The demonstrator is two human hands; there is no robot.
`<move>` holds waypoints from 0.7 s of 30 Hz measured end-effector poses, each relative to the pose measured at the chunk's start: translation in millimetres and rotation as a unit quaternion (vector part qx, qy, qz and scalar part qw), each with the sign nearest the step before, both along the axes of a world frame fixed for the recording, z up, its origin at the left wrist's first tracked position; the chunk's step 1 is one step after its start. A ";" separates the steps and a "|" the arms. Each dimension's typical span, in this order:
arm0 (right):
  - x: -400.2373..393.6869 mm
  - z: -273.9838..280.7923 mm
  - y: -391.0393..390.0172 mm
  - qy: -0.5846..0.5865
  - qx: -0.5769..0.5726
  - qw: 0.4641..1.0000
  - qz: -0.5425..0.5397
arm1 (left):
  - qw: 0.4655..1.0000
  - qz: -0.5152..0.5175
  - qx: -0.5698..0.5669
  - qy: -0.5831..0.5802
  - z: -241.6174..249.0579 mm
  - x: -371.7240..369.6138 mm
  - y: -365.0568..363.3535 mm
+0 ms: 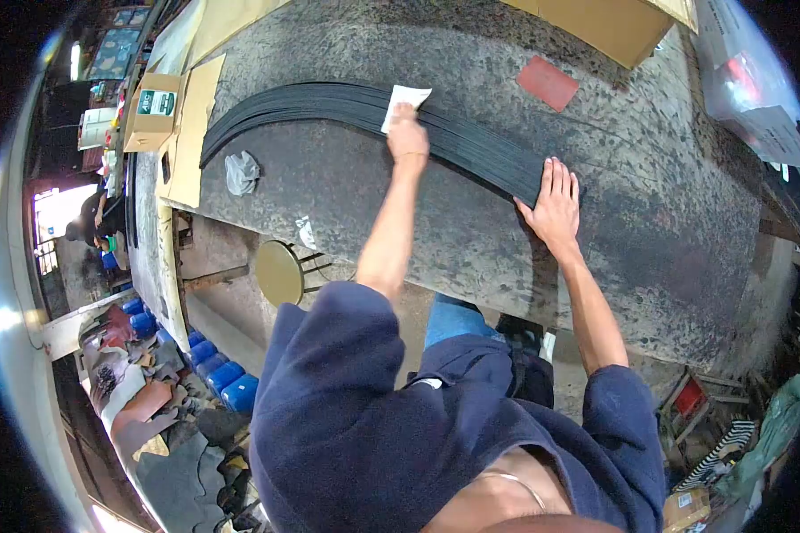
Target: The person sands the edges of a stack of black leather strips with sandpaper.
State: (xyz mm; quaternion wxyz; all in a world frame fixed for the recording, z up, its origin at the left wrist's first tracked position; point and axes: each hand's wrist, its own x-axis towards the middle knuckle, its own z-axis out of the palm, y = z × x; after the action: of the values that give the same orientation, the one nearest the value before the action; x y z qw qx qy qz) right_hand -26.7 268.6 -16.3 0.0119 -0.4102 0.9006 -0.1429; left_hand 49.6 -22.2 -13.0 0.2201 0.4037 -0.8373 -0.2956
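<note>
A long bundle of thin black strips (329,102) curves across the dark worktable (667,258). My left hand (407,140) is closed on a folded white piece (408,96), paper or cloth, which lies over the middle of the bundle; the hand is slightly blurred. At the bundle's right end, my right hand (556,209) rests palm down with fingers stretched out. Its fingertips touch the end of the strips, and its thumb lies at their lower corner.
A red rectangular piece (548,83) lies beyond my right hand. Crumpled grey plastic (242,172) sits near the table's left edge. Cardboard boxes (154,111) stand at left and top right. Below are a round stool (279,273) and blue containers (239,392). A person (89,222) is far left.
</note>
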 end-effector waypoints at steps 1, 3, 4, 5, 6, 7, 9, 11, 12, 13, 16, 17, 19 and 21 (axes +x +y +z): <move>1.6 -1.2 -0.7 -0.004 -0.002 1.000 -0.002 | 0.986 -0.003 -0.164 -0.038 -47.4 -6.2 -5.2; 1.2 -4.7 -1.2 -0.006 -0.002 1.000 -0.006 | 0.994 -0.059 -0.054 0.078 -31.3 -29.3 85.2; 0.4 -3.3 -0.3 -0.008 0.002 1.000 0.000 | 0.975 -0.147 -0.155 0.058 -41.4 -27.7 109.7; -0.6 -0.8 1.4 -0.003 0.003 1.000 0.006 | 0.940 -0.227 -0.253 0.037 -50.8 -26.5 121.8; 0.0 1.0 1.0 -0.008 0.009 1.000 0.005 | 0.952 -0.254 -0.171 -0.001 -38.7 -21.6 106.8; -0.1 1.4 -0.1 -0.013 0.015 1.000 0.003 | 0.962 -0.228 -0.128 -0.072 -27.3 -16.1 80.5; -0.4 0.2 0.0 -0.008 0.008 1.000 0.000 | 0.986 -0.131 -0.102 -0.002 0.3 -9.0 12.4; 0.7 1.9 0.0 -0.015 0.002 1.000 -0.003 | 0.991 0.010 0.127 0.048 -10.3 -12.0 -13.4; 0.9 -1.2 0.0 -0.014 -0.005 1.000 -0.006 | 0.996 0.020 0.082 0.033 -30.0 -16.3 -2.0; 5.3 -1.9 2.2 -0.020 -0.006 1.000 -0.005 | 0.999 0.033 0.038 0.016 -44.6 -21.9 16.4; -0.4 -4.2 -0.1 -0.017 0.004 1.000 -0.001 | 0.985 -0.164 -0.037 -0.036 -56.3 -14.9 124.1; 1.3 -4.1 0.0 -0.017 0.004 1.000 0.005 | 0.947 -0.276 -0.165 0.003 -60.4 -2.6 116.1; 0.6 -4.0 0.2 -0.003 -0.008 1.000 -0.003 | 0.956 -0.262 -0.115 -0.070 -39.5 9.5 64.8; 0.5 -1.5 -1.8 -0.004 -0.008 1.000 -0.003 | 0.964 -0.187 -0.184 -0.054 -20.1 7.6 2.4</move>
State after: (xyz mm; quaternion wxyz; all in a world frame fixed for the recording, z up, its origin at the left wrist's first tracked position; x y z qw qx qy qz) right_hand -26.3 266.9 -17.9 0.0120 -0.4068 0.9007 -0.1522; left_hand 57.2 -19.8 -33.2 0.1862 0.2081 -0.9484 -0.1503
